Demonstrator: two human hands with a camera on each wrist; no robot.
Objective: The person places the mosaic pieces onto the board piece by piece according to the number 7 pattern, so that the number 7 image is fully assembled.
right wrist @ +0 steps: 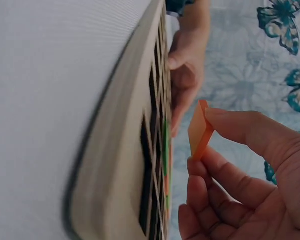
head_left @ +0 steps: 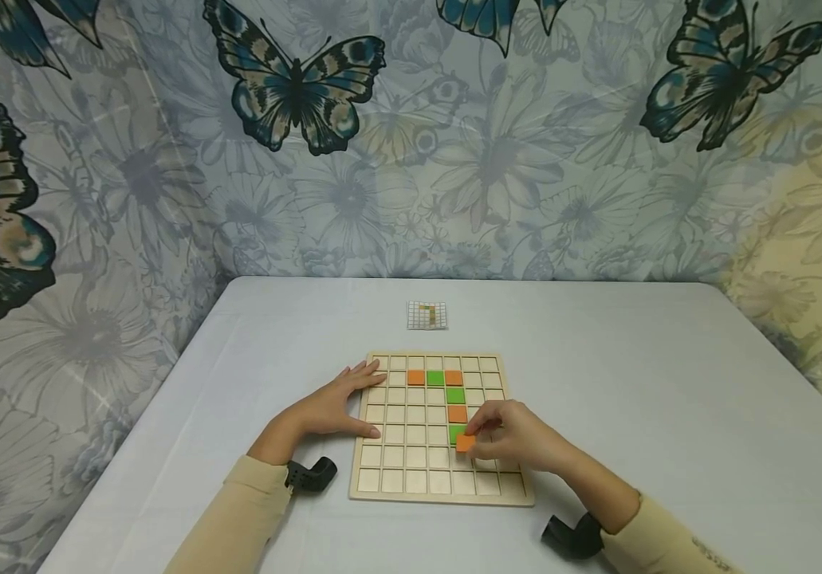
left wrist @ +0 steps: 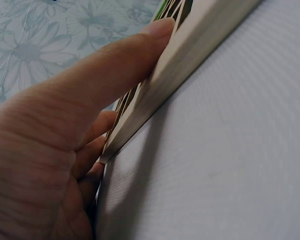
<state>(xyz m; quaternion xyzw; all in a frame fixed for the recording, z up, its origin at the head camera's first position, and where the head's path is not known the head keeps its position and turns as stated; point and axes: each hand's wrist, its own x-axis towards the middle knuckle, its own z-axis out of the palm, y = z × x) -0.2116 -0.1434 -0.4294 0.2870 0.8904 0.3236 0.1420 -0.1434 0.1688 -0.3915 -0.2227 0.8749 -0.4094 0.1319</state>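
Observation:
A wooden grid board (head_left: 392, 482) with square cells lies on the table. Orange and green square tiles fill part of it: a short row near the top, with an orange tile (head_left: 416, 378) at its left end, and a column running down from the row's right end. Between thumb and fingers, my right hand (head_left: 518, 437) pinches an orange tile (right wrist: 200, 131), held just over the board below the lowest green tile (head_left: 456, 431). My left hand (head_left: 328, 406) rests at the board's left edge, its fingers spread and its thumb (left wrist: 140, 47) on the frame.
A small printed grid card (head_left: 426, 316) with a coloured pattern lies behind the board. White cloth covers the table (head_left: 633, 359). Patterned fabric with butterflies (head_left: 296, 88) hangs behind and at the sides. Each wrist wears a black camera (head_left: 312, 474).

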